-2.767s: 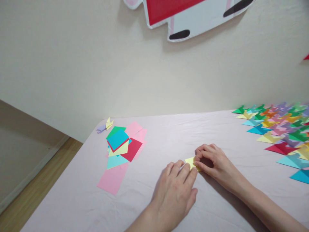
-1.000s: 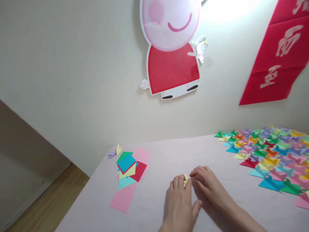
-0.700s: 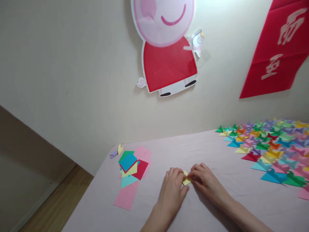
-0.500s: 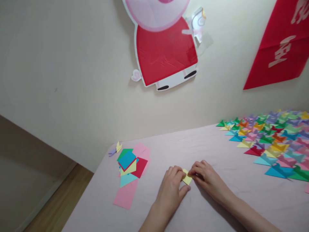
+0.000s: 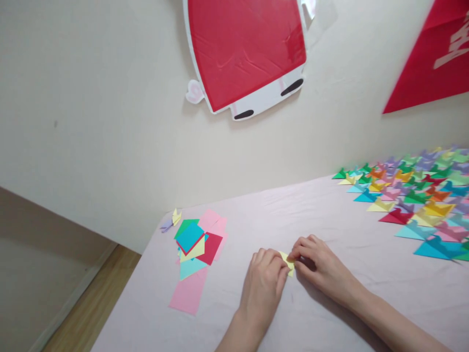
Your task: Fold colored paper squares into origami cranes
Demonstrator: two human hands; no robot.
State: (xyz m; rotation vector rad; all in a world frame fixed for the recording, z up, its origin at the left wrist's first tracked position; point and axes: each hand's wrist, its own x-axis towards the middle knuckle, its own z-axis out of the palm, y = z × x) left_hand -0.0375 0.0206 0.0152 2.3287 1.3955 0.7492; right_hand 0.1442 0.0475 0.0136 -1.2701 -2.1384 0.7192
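Note:
A small folded piece of yellow paper (image 5: 290, 272) lies on the pale cloth surface between my two hands. My left hand (image 5: 264, 276) pinches its left side, thumb and fingers drawn together at the edge. From the other side, my right hand (image 5: 315, 259) grips the paper's upper right part with bent fingertips. Both sets of fingertips nearly meet and cover much of the paper, so its exact folds are hidden.
Coloured paper squares (image 5: 192, 237) lie in a loose pile to the left, with a pink sheet (image 5: 189, 292) below. Behind them sit two small folded figures (image 5: 172, 220). Rows of folded paper cranes (image 5: 415, 195) fill the right. A wall (image 5: 128, 122) rises behind.
The view has tilted down and shifted slightly. My left thumb has moved up from the paper's lower corner to its edge beside the fingers, and more of the paper is covered.

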